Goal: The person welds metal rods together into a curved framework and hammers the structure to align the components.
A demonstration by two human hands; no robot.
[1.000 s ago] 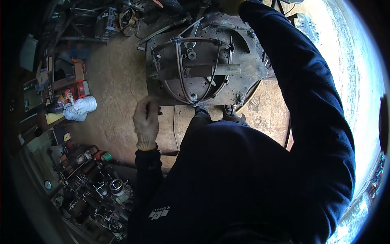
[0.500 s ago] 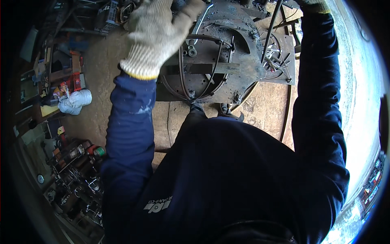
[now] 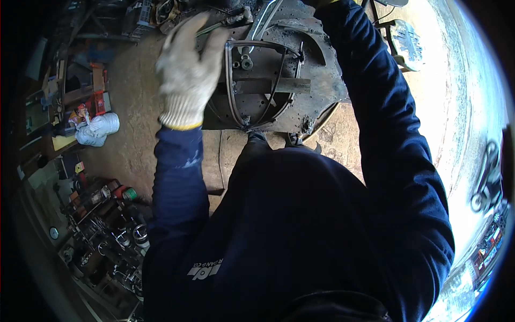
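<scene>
My left hand (image 3: 188,72), in an off-white knit glove, is raised over the left side of a dark steel work table (image 3: 322,110). Its fingers are spread and hold nothing, and they are slightly blurred. Just right of it stands a frame of bent metal bars (image 3: 229,80) on the table. A flat metal bar (image 3: 287,86) lies across the table inside the frame, with small round metal pieces (image 3: 246,62) beyond it. My right hand (image 3: 325,2) reaches past the top edge; only the glove's cuff shows, so its fingers are hidden.
A shiny metal tool (image 3: 263,24) lies at the table's far side. At left, a person in a light jacket (image 3: 97,129) is near cluttered shelves. Machine parts (image 3: 110,231) crowd the lower left. A motorbike (image 3: 485,174) is outside at right.
My left hand has drawn back to the left, away from the table's middle. My right arm has swung left across the table's right side, covering the side plate with loose rods.
</scene>
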